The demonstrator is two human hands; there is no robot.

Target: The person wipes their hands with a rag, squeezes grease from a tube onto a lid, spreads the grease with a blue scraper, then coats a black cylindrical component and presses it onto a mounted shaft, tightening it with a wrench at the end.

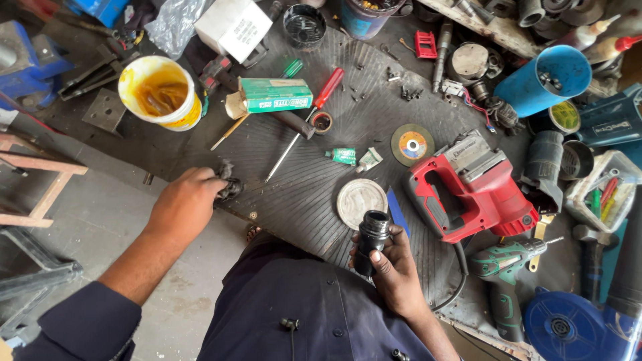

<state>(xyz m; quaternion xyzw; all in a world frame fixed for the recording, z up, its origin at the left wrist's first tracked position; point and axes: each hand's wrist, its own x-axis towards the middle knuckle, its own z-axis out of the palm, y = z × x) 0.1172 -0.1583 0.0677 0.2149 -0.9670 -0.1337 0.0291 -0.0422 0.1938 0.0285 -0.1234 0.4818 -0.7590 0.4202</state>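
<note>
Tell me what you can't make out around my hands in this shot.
Head view only:
- Dark greasy part at the mat's edge: the left hand covers most of it, so its kind is unclear.
- Black cylindrical part: its lower end is hidden inside the right hand.
- Blue round casing: cut off by the bottom edge.
- Small screws: too small to identify.

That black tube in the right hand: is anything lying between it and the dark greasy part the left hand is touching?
Nothing visible lies between them. The black tube is held upright in the right hand. The left hand grips the dark part at the mat's edge. Only bare ribbed mat separates them; the round metal lid sits off to the side.
</note>
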